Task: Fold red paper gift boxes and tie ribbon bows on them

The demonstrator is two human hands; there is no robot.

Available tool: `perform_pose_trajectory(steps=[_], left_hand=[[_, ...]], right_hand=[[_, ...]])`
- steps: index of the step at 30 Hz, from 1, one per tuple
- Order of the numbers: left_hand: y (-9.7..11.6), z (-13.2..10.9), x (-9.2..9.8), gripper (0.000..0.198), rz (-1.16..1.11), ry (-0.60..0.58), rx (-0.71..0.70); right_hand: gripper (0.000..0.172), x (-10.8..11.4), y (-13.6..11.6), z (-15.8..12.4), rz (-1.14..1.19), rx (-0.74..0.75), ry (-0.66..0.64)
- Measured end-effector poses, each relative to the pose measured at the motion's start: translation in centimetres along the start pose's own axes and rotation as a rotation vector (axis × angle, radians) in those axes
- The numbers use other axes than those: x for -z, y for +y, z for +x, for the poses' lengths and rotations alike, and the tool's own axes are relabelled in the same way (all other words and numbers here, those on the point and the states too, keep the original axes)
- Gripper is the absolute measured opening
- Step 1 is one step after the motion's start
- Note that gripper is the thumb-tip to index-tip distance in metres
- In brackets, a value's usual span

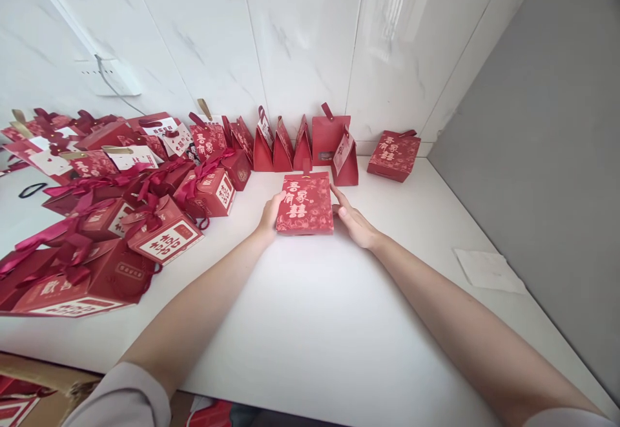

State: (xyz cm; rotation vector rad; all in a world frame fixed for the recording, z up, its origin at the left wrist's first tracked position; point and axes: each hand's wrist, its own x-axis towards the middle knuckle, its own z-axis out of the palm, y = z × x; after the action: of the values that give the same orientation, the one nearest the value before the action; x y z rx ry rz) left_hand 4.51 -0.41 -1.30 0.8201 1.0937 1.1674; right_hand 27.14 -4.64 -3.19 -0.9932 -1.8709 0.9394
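A red gift box (305, 206) with pale pink characters and a flower print stands tilted on or just above the white table, a small ribbon loop at its top. My left hand (272, 214) grips its left side, thumb at the front edge. At the right side, my right hand (356, 221) holds the box's edge with its fingers slightly apart. Behind it stand several slim triangular gift boxes, among them one (345, 159) with its side turned to me. The undersides of both hands are partly hidden.
Many red boxes with ribbons (165, 230) crowd the table's left side. Another gift box (394, 154) leans back near the tiled wall. A white tissue (488, 270) lies by the grey panel (542, 156) at right. Below the front edge is a cardboard box (48, 375).
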Motion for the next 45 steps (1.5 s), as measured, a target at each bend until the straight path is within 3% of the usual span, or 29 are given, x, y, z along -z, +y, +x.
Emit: perform_pose_trajectory(steps=[5,11,15,40,42,45], left_hand=[[0.5,0.4,0.4,0.036,-0.098,0.024,-0.107],[1.6,0.5,1.2,0.046,0.055,-0.165,0.059],[1.9,0.4,1.4,0.048,0.086,-0.244,0.072],[1.2,0.8,1.7,0.049,0.129,-0.232,0.05],[0.9,0.7,1.5,0.048,0.112,-0.23,-0.001],[0.4,0.4,1.1,0.045,0.099,-0.189,-0.189]], right_hand=[[0.084,-0.3,-0.1,0.0,-0.092,0.068,-0.104],[0.06,-0.6,-0.7,0.2,-0.164,-0.002,-0.058],[0.053,-0.5,-0.8,0.3,-0.173,-0.003,-0.058],[0.054,-0.7,-0.8,0.3,-0.132,0.02,-0.049],[0.059,-0.6,-0.6,0.3,-0.106,0.043,-0.057],[0.068,-0.4,-0.4,0.3,-0.075,0.081,-0.095]])
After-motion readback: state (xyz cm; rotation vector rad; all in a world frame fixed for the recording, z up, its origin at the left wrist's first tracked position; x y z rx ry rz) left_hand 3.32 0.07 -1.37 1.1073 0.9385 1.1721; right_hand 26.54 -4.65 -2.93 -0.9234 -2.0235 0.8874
